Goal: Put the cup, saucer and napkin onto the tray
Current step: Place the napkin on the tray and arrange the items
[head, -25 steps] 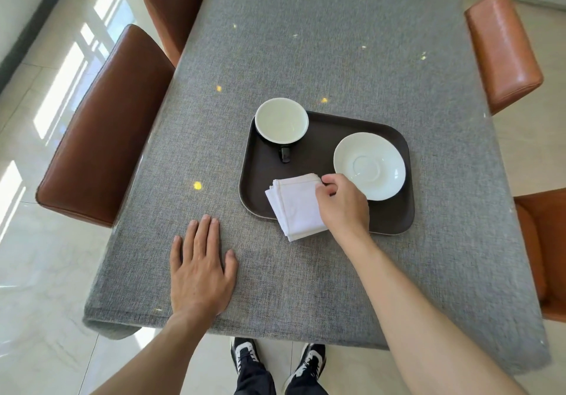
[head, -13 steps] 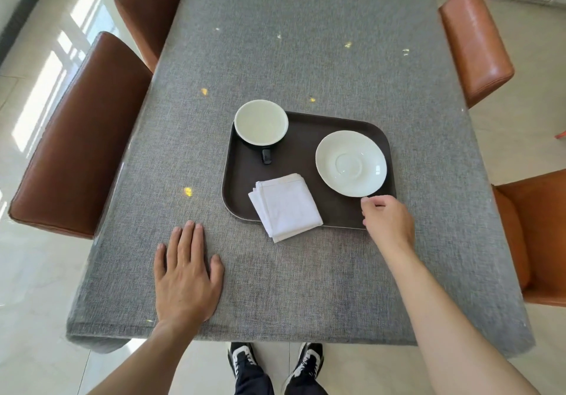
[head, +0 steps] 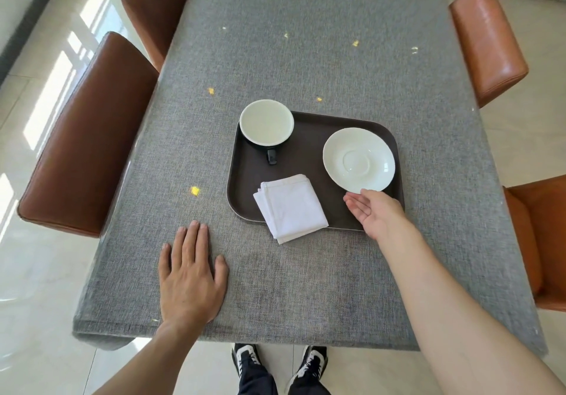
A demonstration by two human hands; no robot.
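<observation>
With cup, saucer and napkin on the tray, the right hand, spread palm-up and empty, seems about to lift the saucer.

— Where does the camera sit?
— On the person's head, looking forward and steeply down the worktop.
— How near?
— Close: both forearms enter from the bottom edge, shoes below. There is only this one wide-angle view.
</observation>
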